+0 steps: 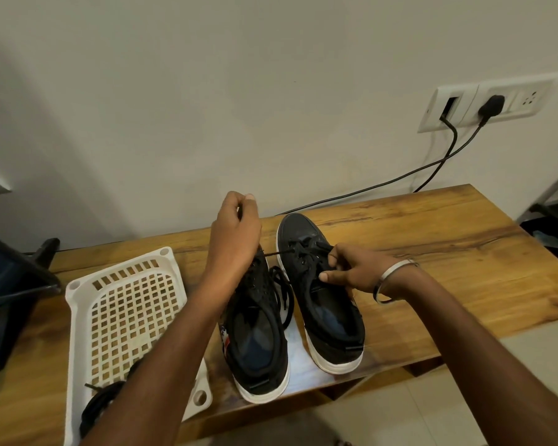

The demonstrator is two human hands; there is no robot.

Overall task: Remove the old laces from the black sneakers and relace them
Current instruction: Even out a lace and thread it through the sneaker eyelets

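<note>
Two black sneakers with white soles stand side by side on the wooden table point(432, 239), toes away from me. My left hand point(236, 233) is raised above the left sneaker point(258, 336) and pinches the end of a black lace point(279, 252) that runs taut to the eyelets of the right sneaker point(322, 300). My right hand point(348, 268), with a metal bangle on the wrist, grips that sneaker at the lace area, thumb along its side. A loose length of lace point(285, 294) lies between the shoes. More black lace point(100, 403) lies in the white basket.
A white perforated plastic basket point(123, 304) sits to the left of the shoes. A dark monitor stand point(16, 284) is at the far left. Black cables point(400, 178) run from a wall socket point(487, 104) down behind the table. The table's front edge is close to the shoes' heels.
</note>
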